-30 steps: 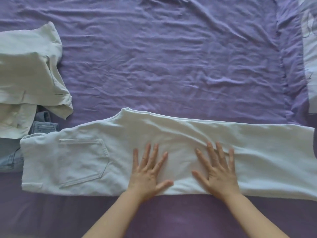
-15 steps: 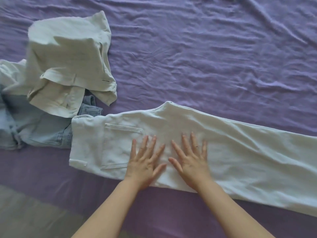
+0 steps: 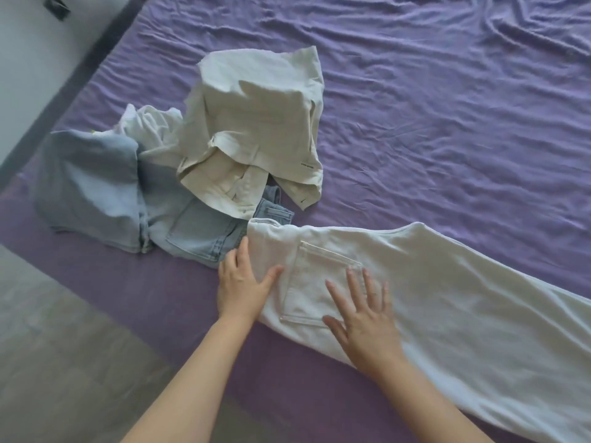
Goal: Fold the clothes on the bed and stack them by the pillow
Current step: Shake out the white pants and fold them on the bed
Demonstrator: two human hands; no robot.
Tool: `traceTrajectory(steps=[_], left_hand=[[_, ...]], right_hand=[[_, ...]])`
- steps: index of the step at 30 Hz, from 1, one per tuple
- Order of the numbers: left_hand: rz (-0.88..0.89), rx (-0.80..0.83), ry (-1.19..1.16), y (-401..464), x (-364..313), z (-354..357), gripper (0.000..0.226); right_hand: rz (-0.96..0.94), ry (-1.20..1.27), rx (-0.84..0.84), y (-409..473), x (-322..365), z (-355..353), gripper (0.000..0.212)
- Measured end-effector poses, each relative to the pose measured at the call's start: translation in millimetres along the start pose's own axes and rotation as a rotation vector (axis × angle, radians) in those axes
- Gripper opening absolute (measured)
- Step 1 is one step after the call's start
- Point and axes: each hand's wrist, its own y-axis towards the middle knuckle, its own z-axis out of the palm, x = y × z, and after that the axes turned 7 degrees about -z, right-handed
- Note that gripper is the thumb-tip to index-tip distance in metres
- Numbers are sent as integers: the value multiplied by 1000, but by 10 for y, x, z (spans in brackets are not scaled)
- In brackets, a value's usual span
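Both hands, left hand [image 3: 240, 287] and right hand [image 3: 364, 314], lie flat, gripping nothing, smoothing the long pale white denim trousers [image 3: 431, 282]; next, I'd guess, comes grasping the waistband under the left and folding it over.

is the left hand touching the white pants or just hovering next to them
Touching. The head view shows the left hand lying flat on the waistband end of the white pants, thumb spread on the fabric, no gap visible.

Grey wood-look floor [image 3: 73, 362] ran along the near-left side of the bed. A pale wall [image 3: 38, 59] filled the top-left corner, with a dark skirting strip [image 3: 73, 84] at its foot. A small dark fitting [image 3: 57, 6] sat on the wall; type unclear.
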Motion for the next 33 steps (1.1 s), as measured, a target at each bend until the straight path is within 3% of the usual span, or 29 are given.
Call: traceTrajectory(steps=[2, 5, 9, 12, 15, 19, 22, 24, 28, 31, 33], left_hand=[[-88, -4, -72, 36, 24, -18, 89], [-244, 116, -227, 63, 81, -25, 81], [-250, 169, -364, 17, 65, -130, 62], [-236, 186, -638, -162, -59, -324, 48], [-202, 263, -973, -435, -314, -559, 51], [-50, 383, -1096, -864, -762, -727, 41], [84, 520, -1133, -1198, -1113, -670, 34], [161, 637, -1146, -1397, -1335, -581, 31], [146, 861, -1205, -1726, -1689, -388, 45], [107, 854, -1158, -1910, -1836, -175, 52], [195, 702, -994, -1955, -1898, -47, 53]], right_hand=[[-37, -22, 26, 212, 147, 97, 59], [-51, -63, 123, 367, 126, 268, 62], [-20, 18, 136, 352, 107, 145, 62], [2, 335, 68, 285, 151, -116, 61], [-7, 868, -154, 193, 299, -527, 55], [5, 1228, -301, 42, 400, -1031, 55], [-14, 1200, -382, -113, 262, -1290, 58], [25, 986, -431, -264, 36, -1391, 63], [114, 771, -448, -659, -556, -1465, 69], [200, 845, -470, -1003, -904, -1384, 73], [279, 919, -530, -1243, -1110, -1274, 71]])
